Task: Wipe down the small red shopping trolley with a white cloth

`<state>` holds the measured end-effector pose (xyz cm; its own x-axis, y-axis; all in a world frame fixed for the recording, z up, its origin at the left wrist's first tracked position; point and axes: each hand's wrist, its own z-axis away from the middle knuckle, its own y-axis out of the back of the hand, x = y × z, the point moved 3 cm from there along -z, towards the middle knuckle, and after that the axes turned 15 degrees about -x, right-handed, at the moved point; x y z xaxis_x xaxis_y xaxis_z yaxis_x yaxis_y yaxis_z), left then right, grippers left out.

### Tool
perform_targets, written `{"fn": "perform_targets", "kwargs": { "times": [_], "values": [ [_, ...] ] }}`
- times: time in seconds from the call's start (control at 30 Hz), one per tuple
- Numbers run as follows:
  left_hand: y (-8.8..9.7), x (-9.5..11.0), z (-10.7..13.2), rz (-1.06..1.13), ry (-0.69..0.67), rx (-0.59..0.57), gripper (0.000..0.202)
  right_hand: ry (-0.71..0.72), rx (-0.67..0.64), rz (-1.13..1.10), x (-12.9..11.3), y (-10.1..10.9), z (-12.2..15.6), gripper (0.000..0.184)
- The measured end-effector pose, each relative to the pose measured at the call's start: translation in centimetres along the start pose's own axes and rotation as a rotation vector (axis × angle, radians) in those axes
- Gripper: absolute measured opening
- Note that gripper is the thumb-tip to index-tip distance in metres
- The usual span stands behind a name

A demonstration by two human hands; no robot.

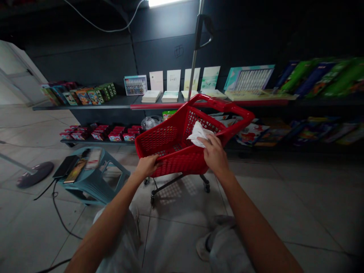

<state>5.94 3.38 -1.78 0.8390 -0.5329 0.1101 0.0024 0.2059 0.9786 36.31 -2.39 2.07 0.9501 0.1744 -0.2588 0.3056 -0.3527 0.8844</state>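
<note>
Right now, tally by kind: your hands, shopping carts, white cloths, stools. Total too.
Hands: 2 (left hand, right hand)
Shopping cart: 1
White cloth: 1
Stool: 1
Total: 5

LH (148, 165) on red cart (183, 162), RH (215, 152) w/ cloth (196, 132)

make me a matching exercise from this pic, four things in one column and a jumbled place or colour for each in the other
1. shopping cart
2. stool
3. white cloth or tissue
4. left hand

A. in the right hand
B. on the cart's near edge
C. red
D. grey-blue

Pairs: 1-C, 2-D, 3-A, 4-B
</note>
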Motion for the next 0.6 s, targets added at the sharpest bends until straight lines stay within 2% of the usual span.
{"fn": "perform_targets", "kwargs": {
  "times": [0.17,0.33,0.47,0.6],
  "values": [
    [0.1,1.8,-0.1,0.099,-0.118,0.142,0.033,-0.144,0.219,-0.112,2.9,0.8,-0.2,0.054],
    [-0.2,2.6,-0.4,0.126,-0.106,0.189,0.032,-0.299,0.358,-0.263,5.1,-0.3,-0.3,0.047],
    [-0.2,2.9,-0.4,0.149,-0.124,0.236,0.034,-0.456,0.384,-0.391,5.7,-3.2,-0.5,0.051],
    [-0.5,2.9,-0.2,0.165,-0.089,0.287,0.035,-0.559,0.287,-0.646,3.7,-7.9,-1.0,0.062]
  ]
}}
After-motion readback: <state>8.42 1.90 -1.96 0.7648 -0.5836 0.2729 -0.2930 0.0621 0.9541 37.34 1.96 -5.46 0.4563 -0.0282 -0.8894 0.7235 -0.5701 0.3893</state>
